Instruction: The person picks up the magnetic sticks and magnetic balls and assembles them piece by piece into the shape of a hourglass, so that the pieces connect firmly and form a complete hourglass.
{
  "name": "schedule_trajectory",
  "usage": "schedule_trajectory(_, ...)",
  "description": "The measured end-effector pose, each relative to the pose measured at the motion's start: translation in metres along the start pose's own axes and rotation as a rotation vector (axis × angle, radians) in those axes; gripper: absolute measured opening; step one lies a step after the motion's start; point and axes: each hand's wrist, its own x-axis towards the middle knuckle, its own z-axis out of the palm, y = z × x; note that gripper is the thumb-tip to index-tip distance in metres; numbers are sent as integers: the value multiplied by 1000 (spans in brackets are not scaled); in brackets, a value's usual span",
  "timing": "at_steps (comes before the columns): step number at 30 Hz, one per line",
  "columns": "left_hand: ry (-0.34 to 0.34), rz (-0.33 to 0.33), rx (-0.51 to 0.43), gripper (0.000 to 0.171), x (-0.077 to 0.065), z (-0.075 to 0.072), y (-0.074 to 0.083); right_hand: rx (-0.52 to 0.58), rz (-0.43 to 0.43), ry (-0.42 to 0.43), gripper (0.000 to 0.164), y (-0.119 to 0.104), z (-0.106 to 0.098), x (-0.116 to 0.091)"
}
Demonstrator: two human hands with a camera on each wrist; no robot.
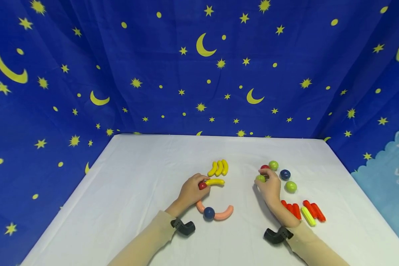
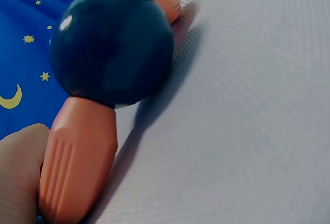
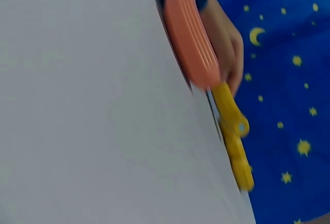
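Observation:
In the head view my left hand (image 1: 192,190) holds a shiny red ball (image 1: 202,185) between thumb and fingers, at the left end of a curved yellow stick (image 1: 215,182). Just below it, two curved coral sticks, one a grooved coral stick (image 2: 80,157), meet at a dark blue ball (image 1: 208,213) in a wide U shape. To the right, my right hand (image 1: 270,186) pinches a light green ball (image 1: 260,178) at its fingertips. A second red ball (image 1: 264,167) shows partly behind those fingers.
Three curved yellow sticks (image 1: 218,168) lie side by side beyond the left hand. Around the right hand are a green ball (image 1: 273,165), a dark blue ball (image 1: 285,174) and another green ball (image 1: 290,187). Several red sticks (image 1: 314,211) and a yellow stick (image 1: 308,216) lie beside the right forearm.

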Motion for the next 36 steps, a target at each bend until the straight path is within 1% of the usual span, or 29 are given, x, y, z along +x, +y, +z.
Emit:
schedule_trajectory(3, 5, -1, 8, 31, 0, 1, 0, 37, -20, -95, 33, -4, 6, -8)
schedule_trajectory(7, 2, 11, -10, 30, 0, 0, 0, 83, -59, -226, 34, -8, 14, -17)
schedule_trajectory(11, -6, 24, -34, 30, -1, 0, -1, 132, -114, -335, 33, -12, 21, -25)
schedule_trajectory(17, -13, 37, -43, 31, 0, 1, -1, 219, -162, -458, 35, -20, 27, -35)
schedule_trajectory(19, -20, 39, -38, 31, 1, 1, -1, 232, -168, -481, 35, -29, 26, -38)
schedule_trajectory(22, -29, 38, -26, 31, 2, 2, -1, 232, -156, -495, 35, -40, 23, -40)
schedule_trajectory(23, -32, 39, -26, 31, 2, 1, -1, 234, -147, -499, 36, -41, 23, -41)
schedule_trajectory(25, -34, 37, -22, 31, 2, 0, -1, 216, -154, -487, 36, -38, 25, -40)
schedule_trajectory(27, -36, 35, -21, 32, 1, 0, -1, 204, -171, -450, 37, -28, 30, -38)
schedule_trajectory(28, -37, 35, -22, 32, 1, -1, -1, 195, -187, -418, 36, -24, 31, -38)
schedule_trajectory(31, -37, 37, -28, 33, 1, -1, -1, 174, -242, -292, 31, -22, 28, -43)
schedule_trajectory(33, -39, 42, -30, 34, 1, -1, 0, 195, -255, -237, 27, -24, 23, -50)
schedule_trajectory(34, -39, 43, -32, 34, 1, -1, 0, 210, -256, -234, 25, -25, 21, -54)
schedule_trajectory(36, -42, 43, -31, 34, 0, -1, 0, 254, -234, -278, 24, -28, 17, -63)
